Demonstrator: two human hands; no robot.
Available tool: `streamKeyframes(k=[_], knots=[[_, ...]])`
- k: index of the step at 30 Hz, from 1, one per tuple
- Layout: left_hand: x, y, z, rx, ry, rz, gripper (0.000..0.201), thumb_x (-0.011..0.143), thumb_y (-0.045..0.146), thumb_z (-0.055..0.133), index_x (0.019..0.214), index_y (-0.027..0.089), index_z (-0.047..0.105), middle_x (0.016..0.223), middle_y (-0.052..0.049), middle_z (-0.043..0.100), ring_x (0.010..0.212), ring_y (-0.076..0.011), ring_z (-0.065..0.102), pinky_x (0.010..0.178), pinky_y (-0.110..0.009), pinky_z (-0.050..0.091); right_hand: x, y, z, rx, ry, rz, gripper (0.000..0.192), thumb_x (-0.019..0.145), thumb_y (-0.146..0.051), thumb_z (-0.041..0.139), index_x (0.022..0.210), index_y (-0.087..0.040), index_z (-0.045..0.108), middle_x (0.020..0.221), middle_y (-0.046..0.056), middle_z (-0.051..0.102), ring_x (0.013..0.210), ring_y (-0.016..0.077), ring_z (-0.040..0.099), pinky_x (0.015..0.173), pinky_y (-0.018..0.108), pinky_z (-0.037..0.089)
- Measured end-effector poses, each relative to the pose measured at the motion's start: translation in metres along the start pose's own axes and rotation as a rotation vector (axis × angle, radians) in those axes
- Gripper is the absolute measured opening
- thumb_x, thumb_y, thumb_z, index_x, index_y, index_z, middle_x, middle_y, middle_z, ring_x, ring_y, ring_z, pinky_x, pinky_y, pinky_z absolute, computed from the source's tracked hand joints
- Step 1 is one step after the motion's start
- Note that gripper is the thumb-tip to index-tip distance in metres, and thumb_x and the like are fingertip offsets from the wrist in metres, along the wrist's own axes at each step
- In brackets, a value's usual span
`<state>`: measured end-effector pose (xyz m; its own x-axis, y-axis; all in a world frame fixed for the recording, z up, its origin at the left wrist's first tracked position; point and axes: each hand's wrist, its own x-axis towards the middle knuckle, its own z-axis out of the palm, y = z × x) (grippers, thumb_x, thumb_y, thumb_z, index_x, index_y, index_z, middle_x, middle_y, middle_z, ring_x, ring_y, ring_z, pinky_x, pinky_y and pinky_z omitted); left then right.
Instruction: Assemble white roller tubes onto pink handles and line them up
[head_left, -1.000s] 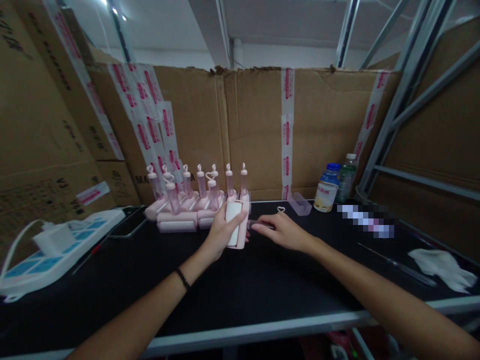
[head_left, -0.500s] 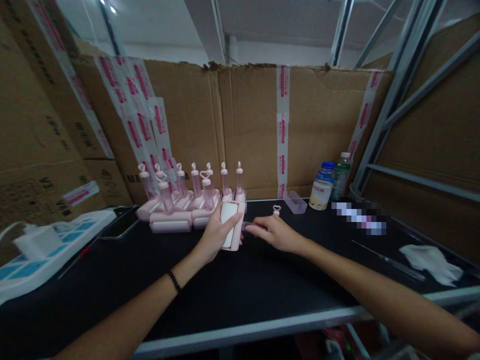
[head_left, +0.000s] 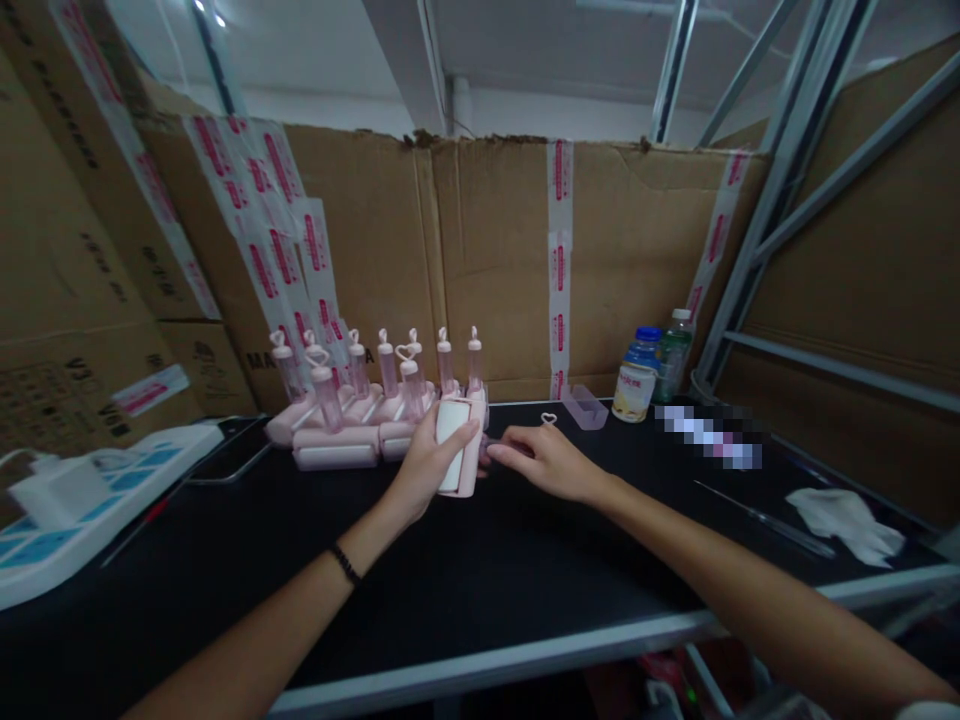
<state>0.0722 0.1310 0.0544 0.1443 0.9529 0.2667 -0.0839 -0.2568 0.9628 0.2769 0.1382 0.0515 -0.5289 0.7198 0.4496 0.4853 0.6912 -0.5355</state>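
My left hand (head_left: 426,460) is closed around the head of a pink and white lint roller (head_left: 459,448), its thumb pressed on the white face. To the right, my right hand (head_left: 551,460) is closed around the roller's translucent handle, mostly hidden by the fingers; a pale heart-shaped loop (head_left: 549,419) shows just above the knuckles. Behind my left hand, several matching pink rollers (head_left: 336,447) stand on the black table (head_left: 480,580), their clear handles pointing up and topped with heart loops.
A power strip (head_left: 90,510) with a plugged-in charger and a phone (head_left: 229,458) lie at left. On the right are a lilac tray (head_left: 586,410), bottles (head_left: 636,385), a thin screwdriver (head_left: 765,518) and crumpled tissue (head_left: 847,525). Cardboard walls (head_left: 495,270) enclose the back and sides.
Both hands keep their hold on the lint roller. Its head has turned slightly, and my right fingers have shifted a little on the handle. The whole view has shifted slightly.
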Motion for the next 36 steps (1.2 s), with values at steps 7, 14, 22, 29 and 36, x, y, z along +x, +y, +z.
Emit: streamKeyframes(k=[7, 14, 22, 29, 36], knots=[[0.013, -0.007, -0.011, 0.178, 0.186, 0.240, 0.043, 0.084, 0.047, 0.074, 0.112, 0.019, 0.058, 0.099, -0.002, 0.065, 0.091, -0.0183, 0.065, 0.083, -0.030, 0.054, 0.003, 0.005, -0.019, 0.402, 0.192, 0.001, 0.026, 0.093, -0.040, 0.067, 0.105, -0.021, 0.055, 0.095, 0.000, 0.062, 0.058, 0.0081, 0.054, 0.052, 0.023, 0.043], [0.010, -0.001, -0.016, 0.419, 0.093, 0.449, 0.044, 0.089, 0.038, 0.069, 0.127, 0.020, 0.057, 0.119, -0.010, 0.069, 0.114, -0.0246, 0.066, 0.105, -0.043, 0.049, 0.004, 0.003, -0.026, 0.531, 0.308, -0.011, 0.029, 0.088, -0.043, 0.076, 0.096, -0.019, 0.062, 0.076, -0.002, 0.062, 0.049, 0.0093, 0.058, 0.043, 0.022, 0.048], [-0.005, -0.003, -0.002, 0.967, -0.216, 0.596, 0.019, 0.090, 0.036, 0.070, 0.102, 0.022, 0.070, 0.105, -0.005, 0.075, 0.107, -0.0250, 0.067, 0.116, -0.051, 0.036, 0.003, 0.000, -0.001, 0.638, 0.209, -0.074, 0.032, 0.086, -0.040, 0.078, 0.107, -0.022, 0.062, 0.084, -0.001, 0.066, 0.061, 0.0118, 0.063, 0.055, 0.025, 0.057], [-0.003, -0.001, -0.008, 0.996, -0.090, 0.540, 0.019, 0.100, 0.037, 0.054, 0.093, 0.021, 0.062, 0.093, -0.004, 0.070, 0.100, -0.0250, 0.062, 0.108, -0.048, 0.041, 0.012, 0.049, -0.023, 0.205, 0.486, 0.024, 0.036, 0.098, -0.043, 0.060, 0.126, -0.021, 0.061, 0.110, 0.009, 0.068, 0.084, 0.0183, 0.065, 0.069, 0.030, 0.056], [-0.008, 0.005, -0.008, 0.984, -0.076, 0.575, 0.016, 0.101, 0.032, 0.049, 0.109, 0.021, 0.057, 0.101, -0.008, 0.065, 0.113, -0.0292, 0.056, 0.102, -0.046, 0.044, 0.011, 0.103, -0.021, -0.351, 0.195, 0.283, 0.025, 0.092, -0.022, 0.070, 0.115, -0.012, 0.069, 0.110, 0.013, 0.068, 0.090, 0.0198, 0.067, 0.084, 0.032, 0.052]])
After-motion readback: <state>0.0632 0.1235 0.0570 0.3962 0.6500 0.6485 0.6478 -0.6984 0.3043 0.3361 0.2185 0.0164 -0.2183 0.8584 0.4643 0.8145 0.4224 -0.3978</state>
